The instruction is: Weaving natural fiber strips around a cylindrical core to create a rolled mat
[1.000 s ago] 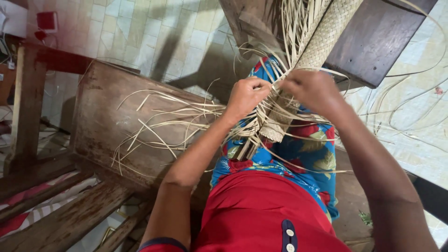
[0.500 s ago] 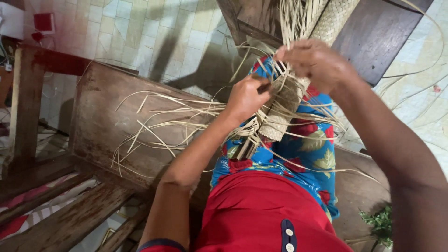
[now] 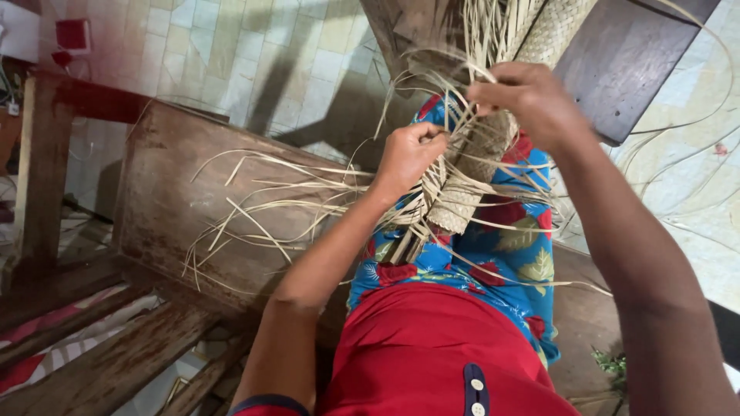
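I see my right hand has risen toward the upper frame, fingers pinching 1 strand; my left hand stays clenched on the woven strip at center: a pull-through, I judge.

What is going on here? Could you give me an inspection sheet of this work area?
Surface: worn wooden bench, strips trailing across it.
Job's things: woven palm-strip piece on the lap; loose strips fan leftward.
Clutter: patterned cloth under the slats.
Hands: left hand grips the strips; right hand pinches strips above the weave.
Cables: nothing seen.
Surroundings: tiled floor, dark wooden board.
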